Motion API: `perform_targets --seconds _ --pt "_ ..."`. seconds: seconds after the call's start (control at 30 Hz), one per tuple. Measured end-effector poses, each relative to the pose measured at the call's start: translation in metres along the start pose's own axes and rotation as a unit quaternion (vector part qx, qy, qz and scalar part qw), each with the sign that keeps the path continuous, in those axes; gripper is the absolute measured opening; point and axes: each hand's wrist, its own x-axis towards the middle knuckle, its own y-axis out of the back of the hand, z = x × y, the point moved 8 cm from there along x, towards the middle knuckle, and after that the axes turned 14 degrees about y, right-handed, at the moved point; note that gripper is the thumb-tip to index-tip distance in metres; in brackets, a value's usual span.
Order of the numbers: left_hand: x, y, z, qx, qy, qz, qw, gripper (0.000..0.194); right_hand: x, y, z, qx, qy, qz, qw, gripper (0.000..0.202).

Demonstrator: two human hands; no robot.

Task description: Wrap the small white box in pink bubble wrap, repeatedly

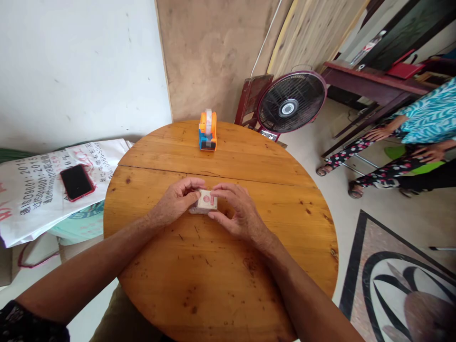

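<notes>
A small white box (206, 200) with red print on its top rests on the round wooden table, between my two hands. At its left side, my left hand (182, 198) has the thumb pressed on the edge and the fingers curled behind. From the right, my right hand (239, 211) spans the box, index fingertip at the back corner and thumb at the front corner. Part of the box's left end is hidden by my left hand. Farther back stands an orange and blue tape dispenser (208, 130) with a roll of tape in it.
The round wooden table (221, 280) touches the wall area behind. A phone (77, 182) lies on a printed white sack (24, 190) to the left. Beyond the table's right rear edge stands a fan (288, 108). A person (423, 118) sits at the far right.
</notes>
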Motion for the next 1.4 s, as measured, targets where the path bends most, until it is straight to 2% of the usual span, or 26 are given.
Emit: perform_targets --seconds 0.17,0.4,0.67,1.0,1.27,1.4 --pt "-0.001 -0.003 0.0 -0.015 0.0 -0.015 1.0 0.035 0.001 -0.004 -0.001 0.001 -0.009 -0.001 1.0 0.02" --pt "-0.001 -0.005 0.001 -0.023 -0.015 -0.026 0.999 0.034 0.0 0.001 -0.001 -0.013 -0.015 0.032 0.999 0.004" --pt "-0.001 -0.007 0.001 -0.026 -0.021 -0.027 0.999 0.031 0.002 0.002 -0.012 -0.089 0.038 0.048 0.994 0.009" --pt "-0.002 -0.007 0.0 -0.013 -0.012 -0.02 1.0 0.032 -0.002 -0.006 0.002 -0.058 -0.014 0.03 0.998 0.01" --pt "-0.002 -0.008 0.002 -0.006 -0.014 -0.034 0.999 0.032 -0.001 -0.007 0.002 -0.025 -0.045 0.04 0.998 0.012" --pt "-0.002 -0.011 0.005 0.001 -0.027 -0.05 0.998 0.03 0.0 -0.011 0.0 -0.006 -0.048 0.025 0.999 0.013"
